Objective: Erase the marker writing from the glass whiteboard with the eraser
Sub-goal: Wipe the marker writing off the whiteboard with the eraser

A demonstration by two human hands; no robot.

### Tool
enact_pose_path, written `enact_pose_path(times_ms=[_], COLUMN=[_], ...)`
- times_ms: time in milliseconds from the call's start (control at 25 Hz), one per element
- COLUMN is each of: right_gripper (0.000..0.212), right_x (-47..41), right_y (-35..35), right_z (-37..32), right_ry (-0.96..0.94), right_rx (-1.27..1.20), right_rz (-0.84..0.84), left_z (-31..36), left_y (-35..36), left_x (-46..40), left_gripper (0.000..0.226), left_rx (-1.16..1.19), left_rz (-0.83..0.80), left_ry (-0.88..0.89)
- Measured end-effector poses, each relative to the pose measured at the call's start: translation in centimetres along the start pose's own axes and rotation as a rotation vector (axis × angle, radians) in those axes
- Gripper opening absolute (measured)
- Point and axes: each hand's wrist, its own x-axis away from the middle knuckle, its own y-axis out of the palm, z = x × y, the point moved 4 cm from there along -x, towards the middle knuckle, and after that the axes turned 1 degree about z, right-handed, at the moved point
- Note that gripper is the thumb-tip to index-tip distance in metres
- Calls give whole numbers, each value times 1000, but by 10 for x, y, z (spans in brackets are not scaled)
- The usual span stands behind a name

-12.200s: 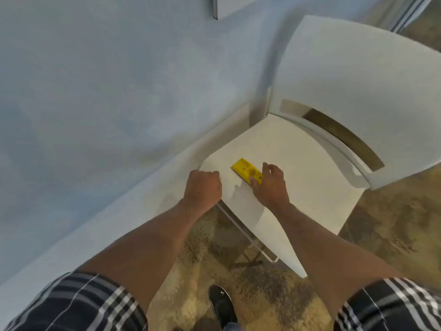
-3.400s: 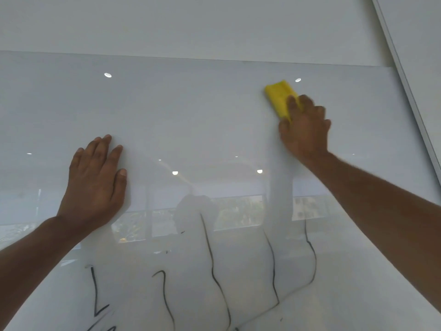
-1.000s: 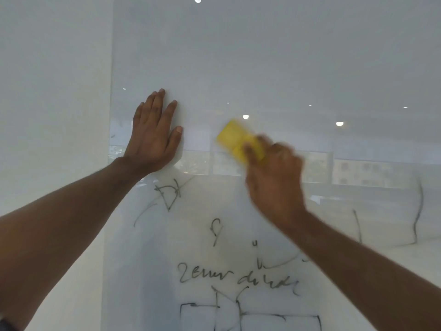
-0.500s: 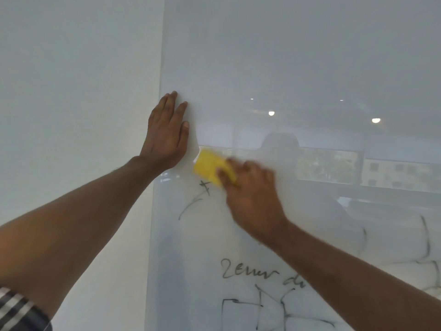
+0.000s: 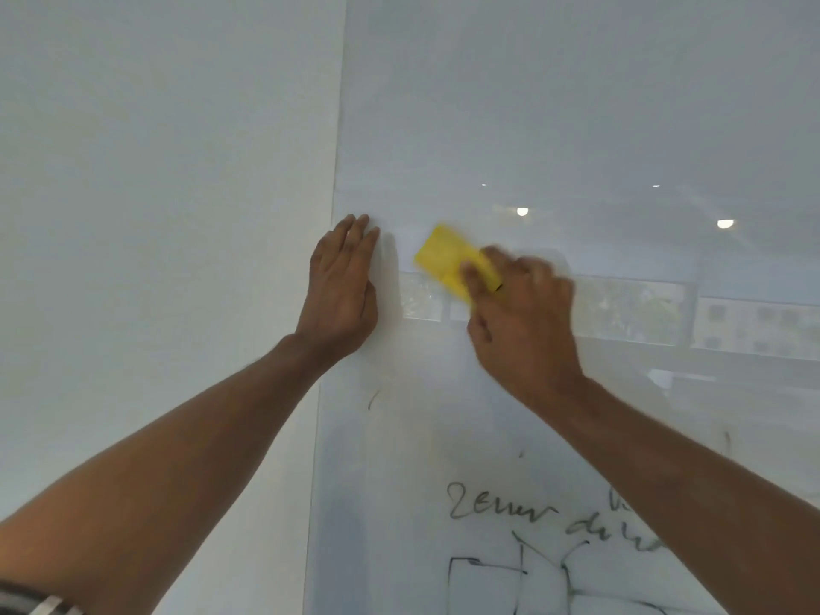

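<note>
The glass whiteboard [image 5: 554, 117] fills the right part of the view and reflects ceiling lights and windows. My right hand [image 5: 523, 321] presses the yellow eraser [image 5: 448, 259] flat against the glass, blurred with motion. My left hand [image 5: 341, 290] lies flat on the board beside its left edge, fingers together, holding nothing. Black marker writing [image 5: 501, 510] and a drawn box [image 5: 483, 570] show low on the board, under my right forearm. A short faint stroke [image 5: 372, 398] sits below my left hand.
A plain white wall [image 5: 155, 215] takes up the left side, meeting the board's left edge [image 5: 335, 179]. The board's upper area carries only reflections.
The eraser has moved up and a little right from the scribble beside my left hand. That scribble is gone apart from a faint stroke. My left hand has stayed flat on the board.
</note>
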Motion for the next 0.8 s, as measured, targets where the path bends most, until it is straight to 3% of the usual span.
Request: enact_pose_path(times_ms=[120, 240, 320, 440, 520, 600, 680, 800], right_gripper=[56, 52, 64, 79, 72, 66, 63, 60], right_x=[32, 30, 28, 17, 7, 5, 9, 9], right_y=[0, 1, 5, 4, -2, 0, 6, 8], right_z=[-22, -11, -1, 34, 62, 72, 71, 70], right_ry=[-297, -223, -180, -83, -48, -96, -142, -151], right_rx=[-87, -188, -305, -459, -413, -343, -304, -311], right_rz=[-127, -136, -214, -207, -95, -89, -92, -46], left_z=[42, 73, 75, 48, 13, -19, -35, -15], left_y=[7, 24, 31, 29, 17, 4, -2, 10], left_x=[21, 41, 42, 28, 9, -8, -16, 16], left_gripper=[70, 68, 58, 58, 62, 65, 66, 66], left_rx=[-12, 33, 48, -40, -83, -82, -37, -38], left_rz=[-27, -73, -62, -20, 62, 104, 133, 182], left_ry=[286, 422, 429, 219, -52, -231, -317, -288])
